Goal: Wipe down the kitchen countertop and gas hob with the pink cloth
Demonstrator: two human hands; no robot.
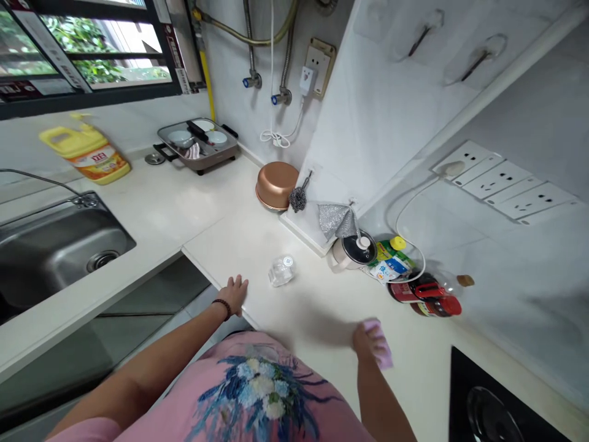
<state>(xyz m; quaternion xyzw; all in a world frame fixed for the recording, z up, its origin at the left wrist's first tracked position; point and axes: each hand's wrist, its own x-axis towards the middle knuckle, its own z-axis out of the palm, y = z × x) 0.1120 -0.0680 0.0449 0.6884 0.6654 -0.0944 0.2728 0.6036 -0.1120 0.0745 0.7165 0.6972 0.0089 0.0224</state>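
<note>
Your right hand (367, 341) lies on a pink cloth (384, 355) on the white counter (317, 301), to the near side of the black cooktop (461, 383); the hand is blurred, and although the fingers reach across the cloth, you cannot tell whether they pinch it or just press on it. Part of the cloth is hidden under your palm, so its full outline does not show. Your left hand (234, 296) rests at the counter's front edge, fingertips a little apart on the top and nothing seen in them — the thumb side drops by the rim and is hard to read. A clear container (281, 272) stands apart between your hands, nearer the left one; its see-through walls make any contents difficult to judge. Toward the wall, the lidded pot (352, 252) is partly covered by a hanging silver cloth (335, 220), and the bottles and packets beyond it overlap, with most labels too small or angled to read. The cooktop runs out of the picture at the lower right, the sink (59, 236) at the left, and your patterned pink top (262, 387) hides the counter's near edge below.
</note>
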